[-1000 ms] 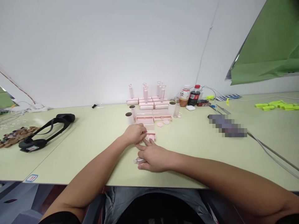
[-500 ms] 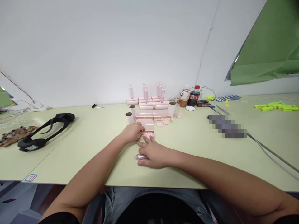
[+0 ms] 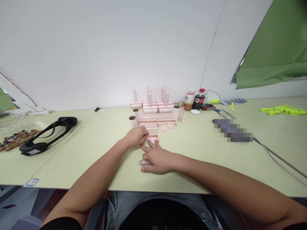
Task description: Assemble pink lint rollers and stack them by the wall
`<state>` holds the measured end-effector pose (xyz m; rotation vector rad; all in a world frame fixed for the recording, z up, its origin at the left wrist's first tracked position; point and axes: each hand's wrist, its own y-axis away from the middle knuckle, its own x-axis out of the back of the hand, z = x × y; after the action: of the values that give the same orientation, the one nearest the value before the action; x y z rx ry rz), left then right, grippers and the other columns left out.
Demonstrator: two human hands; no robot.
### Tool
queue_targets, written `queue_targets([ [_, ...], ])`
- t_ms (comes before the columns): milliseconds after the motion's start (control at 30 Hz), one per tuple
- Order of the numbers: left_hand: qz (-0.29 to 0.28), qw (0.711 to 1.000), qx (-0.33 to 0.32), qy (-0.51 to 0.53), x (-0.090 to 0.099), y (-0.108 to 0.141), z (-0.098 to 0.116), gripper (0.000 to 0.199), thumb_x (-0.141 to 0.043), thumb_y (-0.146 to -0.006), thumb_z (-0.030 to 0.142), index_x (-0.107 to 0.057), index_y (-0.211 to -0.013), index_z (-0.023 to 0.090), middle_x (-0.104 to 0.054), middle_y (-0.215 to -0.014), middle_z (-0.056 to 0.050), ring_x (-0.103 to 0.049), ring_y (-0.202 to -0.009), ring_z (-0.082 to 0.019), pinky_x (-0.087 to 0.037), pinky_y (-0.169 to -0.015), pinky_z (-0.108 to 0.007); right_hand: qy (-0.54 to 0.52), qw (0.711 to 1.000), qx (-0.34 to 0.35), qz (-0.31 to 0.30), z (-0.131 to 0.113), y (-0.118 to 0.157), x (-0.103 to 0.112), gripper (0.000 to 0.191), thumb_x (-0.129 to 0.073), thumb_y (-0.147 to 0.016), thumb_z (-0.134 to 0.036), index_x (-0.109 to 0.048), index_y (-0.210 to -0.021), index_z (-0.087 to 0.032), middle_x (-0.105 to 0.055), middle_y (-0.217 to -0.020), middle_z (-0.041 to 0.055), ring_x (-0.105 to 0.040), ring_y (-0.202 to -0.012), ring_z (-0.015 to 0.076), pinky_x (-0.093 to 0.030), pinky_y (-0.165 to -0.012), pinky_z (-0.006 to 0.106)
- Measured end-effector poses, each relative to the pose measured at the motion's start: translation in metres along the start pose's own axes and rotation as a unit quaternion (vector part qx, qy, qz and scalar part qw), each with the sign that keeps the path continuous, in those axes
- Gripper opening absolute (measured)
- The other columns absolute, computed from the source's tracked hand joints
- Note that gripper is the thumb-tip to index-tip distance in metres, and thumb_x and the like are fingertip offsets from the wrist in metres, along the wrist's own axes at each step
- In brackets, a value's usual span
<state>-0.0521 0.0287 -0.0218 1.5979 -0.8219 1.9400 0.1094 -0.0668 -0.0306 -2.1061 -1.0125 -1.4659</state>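
An opened pink box lies in front of me, and round pale pink pieces sit in its near part. My left hand is closed on the left end of this box, its fingertips partly hidden from view. From the near right, my right hand reaches two fingertips onto the pieces in the box. Under the thumb and curled fingers of that same hand is a small clear tube, its neck pointing left. Two flat pink discs rest on the table to the right of the box.
Beyond are more open pink boxes, closed boxes with upright pink tubes, and cardboard cylinders. Two drink bottles stand back right, near a blurred dark object. A black headset and brown pieces lie left; yellow-green pieces lie far right.
The fingertips of my right hand have shifted slightly at the round pieces in the box. My left hand and the clear tube stay almost where they were.
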Motion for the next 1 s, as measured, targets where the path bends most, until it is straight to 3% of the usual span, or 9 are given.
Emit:
queue_targets([
  [200,0.01,1.0,-0.006,-0.006,0.002,0.003,0.002,0.02,-0.05,-0.082,0.016,-0.07,-0.085,0.02,-0.063,-0.088,-0.005,-0.062,-0.079,-0.018,-0.044,-0.063,-0.027,0.004,0.999,-0.005,0.047,0.007,-0.008,0.0,0.047,-0.051,-0.088,-0.057,-0.071,-0.089,-0.015,-0.053,-0.133,0.019,-0.027,-0.139,0.0459,-0.018,-0.109,0.067],
  [400,0.017,1.0,0.0,-0.012,0.001,0.003,-0.001,0.023,-0.049,-0.083,0.016,-0.069,-0.092,0.021,-0.063,-0.091,-0.005,-0.062,-0.08,-0.018,-0.044,-0.064,-0.027,0.018,0.997,0.01,0.072,0.013,-0.01,-0.002,0.048,-0.05,-0.089,-0.057,-0.072,-0.089,-0.014,-0.051,-0.135,0.019,-0.024,-0.14,0.0445,-0.025,-0.109,0.059],
  [667,0.072,0.997,-0.003,0.023,0.005,0.006,-0.003,0.029,-0.048,-0.083,0.014,-0.069,-0.103,0.019,-0.066,-0.101,-0.007,-0.063,-0.087,-0.019,-0.046,-0.071,-0.029,0.042,0.994,0.034,0.095,0.013,-0.009,-0.005,0.045,-0.052,-0.09,-0.054,-0.072,-0.088,-0.013,-0.049,-0.138,0.0192,-0.029,-0.139,0.0412,-0.022,-0.112,0.056],
  [767,0.125,0.988,-0.014,0.093,0.01,0.01,-0.002,0.024,-0.046,-0.088,0.021,-0.067,-0.099,0.018,-0.067,-0.093,-0.006,-0.061,-0.082,-0.017,-0.045,-0.07,-0.028,0.043,0.99,0.051,0.121,0.012,-0.008,-0.005,0.041,-0.054,-0.089,-0.051,-0.07,-0.082,-0.013,-0.038,-0.149,0.0174,-0.03,-0.137,0.0401,-0.022,-0.112,0.055],
  [833,0.15,0.975,-0.009,0.166,0.014,0.013,-0.001,0.022,-0.046,-0.091,0.028,-0.065,-0.09,0.018,-0.065,-0.081,-0.003,-0.057,-0.071,-0.014,-0.043,-0.066,-0.025,0.044,0.984,0.066,0.158,0.01,-0.007,-0.003,0.038,-0.055,-0.09,-0.047,-0.068,-0.079,-0.014,-0.042,-0.146,0.0169,-0.036,-0.134,0.037,-0.024,-0.111,0.052],
  [933,0.173,0.946,0.003,0.274,0.019,0.017,0.004,0.035,-0.042,-0.093,0.043,-0.057,-0.074,0.017,-0.054,-0.064,0.001,-0.047,-0.059,-0.011,-0.039,-0.058,-0.024,0.031,0.968,0.069,0.24,0.009,-0.005,0.001,0.029,-0.056,-0.09,-0.042,-0.065,-0.089,-0.015,-0.059,-0.126,0.016,-0.05,-0.119,0.0294,-0.034,-0.104,0.044],
  [1000,0.175,0.929,-0.017,0.326,0.021,0.019,0.009,0.045,-0.035,-0.094,0.051,-0.05,-0.068,0.018,-0.049,-0.059,0.001,-0.045,-0.057,-0.011,-0.038,-0.057,-0.024,0.007,0.959,0.019,0.283,0.009,-0.003,0.006,0.027,-0.055,-0.09,-0.041,-0.062,-0.092,-0.015,-0.067,-0.103,0.0122,-0.059,-0.097,0.0241,-0.044,-0.087,0.037],
])
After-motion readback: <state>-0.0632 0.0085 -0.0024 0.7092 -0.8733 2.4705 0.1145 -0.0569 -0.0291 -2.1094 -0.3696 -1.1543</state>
